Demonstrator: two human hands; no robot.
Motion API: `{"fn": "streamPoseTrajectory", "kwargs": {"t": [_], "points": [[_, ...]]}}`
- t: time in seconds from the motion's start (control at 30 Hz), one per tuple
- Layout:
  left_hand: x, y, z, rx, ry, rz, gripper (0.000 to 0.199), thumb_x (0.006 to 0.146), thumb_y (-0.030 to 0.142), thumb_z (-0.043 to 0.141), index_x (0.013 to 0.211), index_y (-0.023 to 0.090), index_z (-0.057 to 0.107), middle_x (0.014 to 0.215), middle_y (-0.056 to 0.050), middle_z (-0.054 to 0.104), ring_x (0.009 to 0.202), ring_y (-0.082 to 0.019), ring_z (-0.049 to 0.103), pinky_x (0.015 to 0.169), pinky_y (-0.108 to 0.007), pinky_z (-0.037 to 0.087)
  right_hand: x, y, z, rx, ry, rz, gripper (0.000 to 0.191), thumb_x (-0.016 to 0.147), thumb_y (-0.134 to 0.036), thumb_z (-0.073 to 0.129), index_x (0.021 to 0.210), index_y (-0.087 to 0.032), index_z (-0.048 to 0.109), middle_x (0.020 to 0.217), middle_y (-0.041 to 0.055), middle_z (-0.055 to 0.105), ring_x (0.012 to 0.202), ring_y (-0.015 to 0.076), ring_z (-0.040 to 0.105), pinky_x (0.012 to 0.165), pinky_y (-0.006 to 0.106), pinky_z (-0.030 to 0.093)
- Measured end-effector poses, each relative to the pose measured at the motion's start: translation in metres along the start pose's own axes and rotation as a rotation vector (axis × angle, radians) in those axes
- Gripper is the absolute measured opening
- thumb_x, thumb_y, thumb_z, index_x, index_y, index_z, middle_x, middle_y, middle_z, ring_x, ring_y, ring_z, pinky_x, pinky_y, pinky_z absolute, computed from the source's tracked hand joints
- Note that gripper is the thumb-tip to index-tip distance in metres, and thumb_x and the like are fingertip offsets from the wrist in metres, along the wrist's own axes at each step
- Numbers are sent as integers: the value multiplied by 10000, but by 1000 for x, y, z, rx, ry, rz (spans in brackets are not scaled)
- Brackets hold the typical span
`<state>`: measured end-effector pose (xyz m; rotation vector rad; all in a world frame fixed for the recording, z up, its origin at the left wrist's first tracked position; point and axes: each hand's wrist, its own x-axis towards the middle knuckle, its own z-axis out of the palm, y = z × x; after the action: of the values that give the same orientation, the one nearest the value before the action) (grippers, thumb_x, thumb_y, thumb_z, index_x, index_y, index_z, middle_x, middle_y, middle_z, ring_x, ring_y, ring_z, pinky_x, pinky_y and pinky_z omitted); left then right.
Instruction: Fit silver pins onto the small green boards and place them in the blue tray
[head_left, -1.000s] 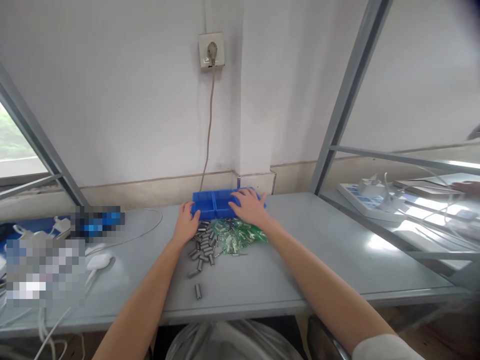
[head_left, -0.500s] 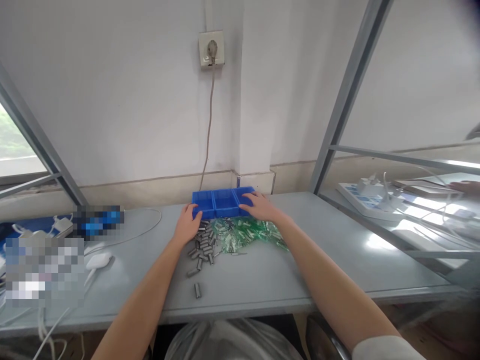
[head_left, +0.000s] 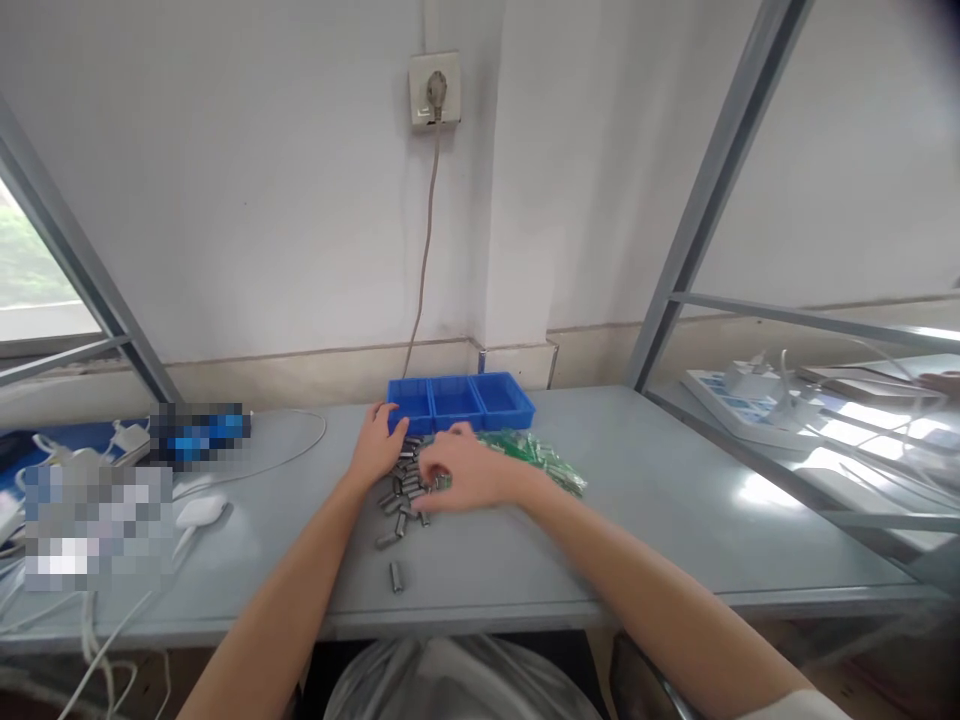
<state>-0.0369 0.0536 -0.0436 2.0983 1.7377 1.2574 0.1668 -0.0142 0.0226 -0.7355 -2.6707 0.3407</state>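
Note:
A blue three-compartment tray [head_left: 504,412] stands at the back of the table, its compartments showing nothing inside. My left hand [head_left: 376,445] grips its left front corner, thumb and fingers around the edge. In front of the tray lies a heap of small grey metal cylinders [head_left: 405,487]. My right hand [head_left: 469,470] hovers over the heap's right side, thumb and fingers curved and apart, with nothing visible between them. Beside it, green clear-plastic packets with small pieces [head_left: 544,455] are partly hidden by this hand. One cylinder [head_left: 396,577] lies alone near the front edge.
White chargers and cables [head_left: 201,512] lie on the left side of the grey table [head_left: 675,500]. A plugged wall socket [head_left: 435,92] has its cord running down behind the tray. Grey metal frame posts [head_left: 712,200] rise at both sides. Another person's hand [head_left: 941,383] shows at far right.
My right hand has left the tray's right compartment and come down and left over the metal cylinders. My left hand stays at the tray's corner. The view has shifted slightly.

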Motion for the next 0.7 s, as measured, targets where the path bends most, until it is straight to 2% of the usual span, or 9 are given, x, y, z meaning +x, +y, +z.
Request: {"fn": "streamPoseTrajectory", "kwargs": {"t": [0.07, 0.17, 0.27, 0.43, 0.53, 0.63, 0.7], "points": [[-1, 1, -1, -7, 7, 1, 371, 901, 366, 476, 1206, 165, 539, 1290, -144, 481, 1240, -254, 473, 1084, -425, 351, 3, -21, 15, -6, -84, -175, 421, 736, -621, 632, 747, -202, 593, 728, -9, 654, 768, 170, 527, 913, 403, 240], [-1, 4, -3, -23, 18, -8, 364, 902, 369, 473, 1202, 175, 540, 1287, -137, 481, 1233, -249, 478, 1080, -414, 354, 4, -40, 32, -89, -123, -303, 410, 740, -603, 631, 809, -198, 623, 740, 10, 677, 796, 183, 521, 924, 424, 221], [-2, 6, -4, -26, 2, -34, 366, 902, 379, 470, 1202, 180, 539, 1302, -137, 471, 1241, -252, 470, 1076, -416, 356, 2, -42, 42, -160, -123, -342, 394, 770, -584, 600, 811, -194, 638, 756, 32, 694, 809, 197, 524, 923, 445, 214], [-3, 7, -3, -33, -6, -42, 368, 898, 386, 478, 1203, 191, 543, 1315, -134, 463, 1231, -257, 477, 1072, -427, 358, 3, -36, 43, -81, -109, -357, 328, 758, -530, 636, 751, -201, 639, 739, -2, 700, 772, 172, 533, 934, 423, 212], [-2, 9, -5, -20, 32, -24, 341, 892, 351, 490, 1174, 175, 566, 1279, -143, 489, 1225, -261, 478, 1068, -430, 358, 5, -27, 30, -29, 17, -282, 302, 750, -501, 665, 737, -201, 632, 716, -13, 684, 730, 153, 529, 932, 398, 230], [-1, 15, -11, 16, 183, 34, 277, 893, 345, 496, 1073, 173, 619, 1230, -142, 525, 1204, -272, 479, 1059, -454, 349, 6, -8, 15, -44, 224, -144, 294, 773, -490, 664, 797, -198, 638, 708, -8, 654, 723, 152, 537, 931, 387, 243], [-2, 23, -17, -12, 280, 75, 272, 913, 372, 465, 995, 179, 639, 1141, -123, 575, 1130, -256, 519, 1013, -437, 385, 6, 7, 8, -78, 355, -66, 289, 796, -480, 654, 856, -198, 640, 747, 8, 652, 758, 165, 554, 932, 387, 245]]}}
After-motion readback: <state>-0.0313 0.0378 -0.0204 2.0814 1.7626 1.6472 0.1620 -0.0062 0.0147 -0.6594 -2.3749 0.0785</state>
